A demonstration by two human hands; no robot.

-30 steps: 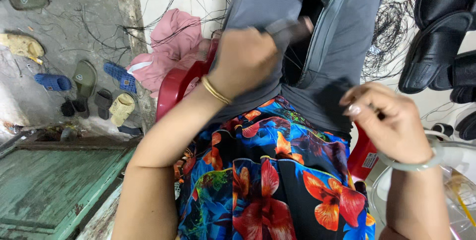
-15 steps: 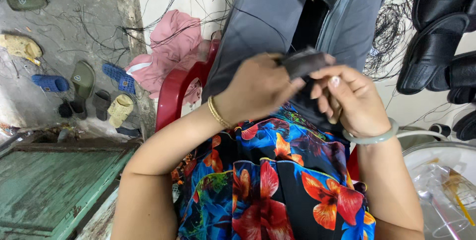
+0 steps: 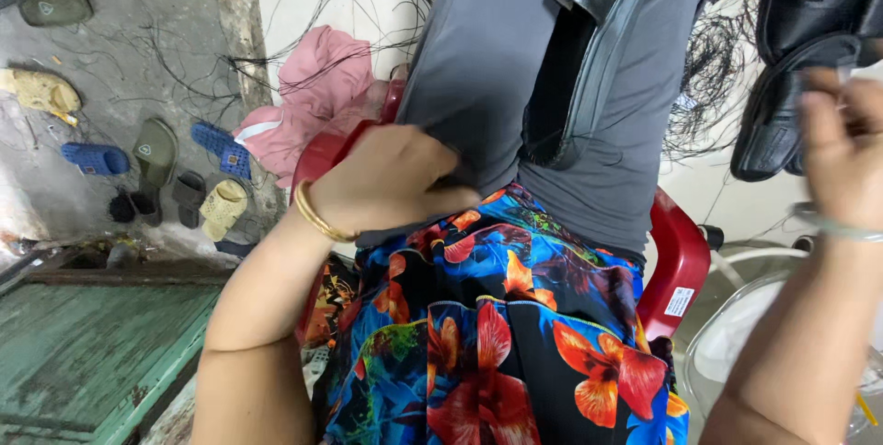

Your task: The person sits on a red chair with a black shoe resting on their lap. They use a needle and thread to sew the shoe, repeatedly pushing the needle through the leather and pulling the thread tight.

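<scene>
Landmark: I take the grey garment (image 3: 497, 68) lying over my lap as the fixed thing; every place below is given from it.
Left hand: my left hand (image 3: 391, 183) is at the lower left hem of the grey garment, fingers curled shut on a fold of the cloth, I judge to pin the fabric taut against my knee. A gold bangle (image 3: 317, 215) sits on that wrist.
Right hand: my right hand (image 3: 842, 146) is lifted well to the right of the grey garment, blurred at the frame edge. I cannot tell whether it is closed on anything, though it sits right against the black shoes (image 3: 800, 59) hanging there.
Opening: a dark slit with a lighter grey edge (image 3: 589, 86) runs down the garment's right half, facing up, probably so it can be got at.
Below: the floral skirt (image 3: 497, 335) lies under the garment's lower edge.
Seat: the red plastic chair (image 3: 681, 266) shows at either side beneath it.
Left of it: a pink cloth (image 3: 317, 86) and scattered sandals (image 3: 156, 155) on the concrete floor (image 3: 101, 86).
</scene>
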